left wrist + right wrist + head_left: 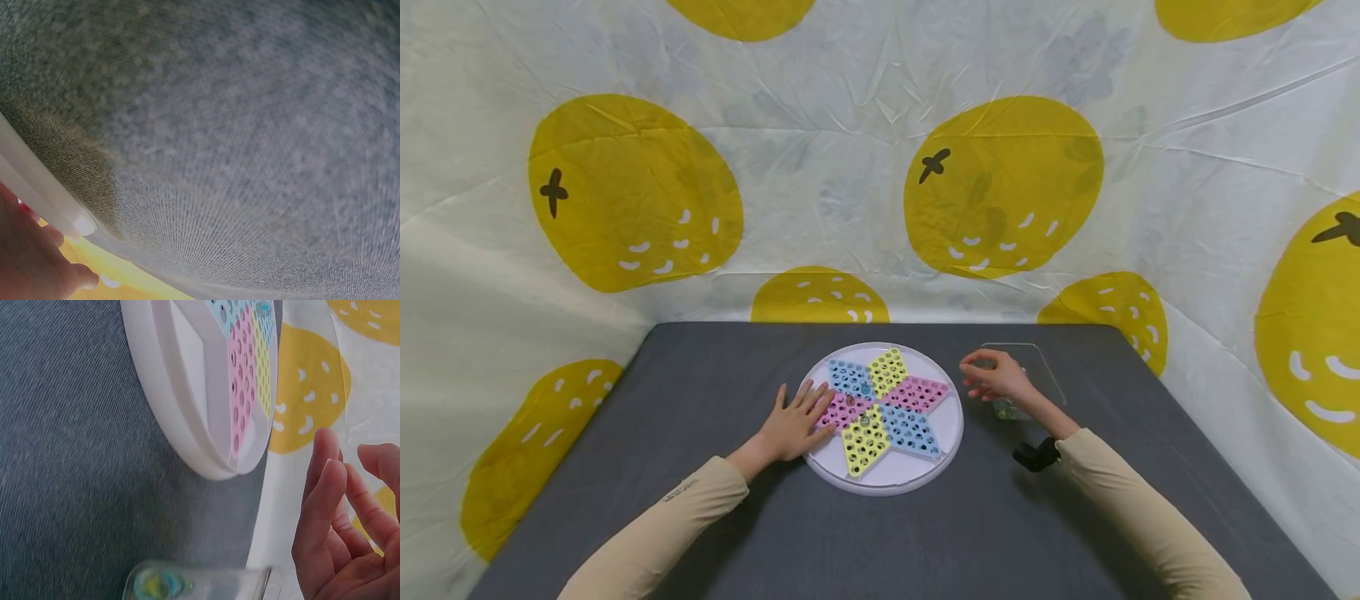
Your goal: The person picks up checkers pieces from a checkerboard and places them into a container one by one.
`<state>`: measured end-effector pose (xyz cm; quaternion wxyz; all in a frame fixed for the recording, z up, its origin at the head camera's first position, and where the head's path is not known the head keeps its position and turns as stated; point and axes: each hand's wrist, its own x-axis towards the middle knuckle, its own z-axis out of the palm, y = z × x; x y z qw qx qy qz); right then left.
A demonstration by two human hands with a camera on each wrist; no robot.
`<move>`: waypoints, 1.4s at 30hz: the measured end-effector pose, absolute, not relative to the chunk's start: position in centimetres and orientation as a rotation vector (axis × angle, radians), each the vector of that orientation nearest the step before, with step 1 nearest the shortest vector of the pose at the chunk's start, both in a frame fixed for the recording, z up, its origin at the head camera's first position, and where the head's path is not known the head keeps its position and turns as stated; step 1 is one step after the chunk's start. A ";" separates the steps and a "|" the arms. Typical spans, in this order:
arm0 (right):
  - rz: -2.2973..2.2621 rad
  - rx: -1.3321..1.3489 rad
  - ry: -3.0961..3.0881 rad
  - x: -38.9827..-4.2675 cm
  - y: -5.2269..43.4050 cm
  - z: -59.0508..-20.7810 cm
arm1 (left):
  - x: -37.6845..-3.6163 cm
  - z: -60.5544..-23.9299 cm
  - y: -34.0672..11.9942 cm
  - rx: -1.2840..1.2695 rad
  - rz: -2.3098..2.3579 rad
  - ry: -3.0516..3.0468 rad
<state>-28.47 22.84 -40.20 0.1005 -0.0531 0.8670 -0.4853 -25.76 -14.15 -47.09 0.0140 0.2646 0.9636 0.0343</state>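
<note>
Beige sleeves [685, 517] reach in from the near edge over a dark grey bench [715, 367]. At the bench's middle lies a round white game board [917, 471] with a raised rim, bearing a six-pointed star of perforated diamonds in blue, yellow and pink; a few marbles [863, 419] sit in holes near its centre. The left hand [793, 425] lies flat with fingers spread and straight, its fingertips resting on the board's left edge, grasping nothing. The right hand [996, 377] hovers just right of the board, fingers loosely curved and empty, above a clear container [200, 584] holding coloured marbles. A cloth backdrop [1000, 183] printed with yellow fruit stands behind the bench.
</note>
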 end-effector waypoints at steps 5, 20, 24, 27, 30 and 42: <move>-1.438 -0.201 2.555 -28.7 21.8 -40.4 | -25.7 -47.0 -14.1 0.834 0.123 3.008; -1.440 -0.223 2.515 -29.6 18.9 -40.8 | -25.6 -47.1 -14.1 0.859 0.146 3.034; -1.440 -0.246 2.518 -29.7 18.2 -41.1 | -25.6 -47.1 -14.1 0.864 0.158 3.031; -1.421 -0.249 2.536 -29.8 17.6 -41.3 | -25.6 -47.0 -14.1 0.857 0.140 3.027; -1.403 -0.240 2.550 -29.9 16.9 -41.6 | -25.6 -47.0 -14.1 0.856 0.126 3.026; -1.415 -0.238 2.512 -30.4 14.7 -42.4 | -25.4 -46.8 -14.1 0.869 0.133 3.032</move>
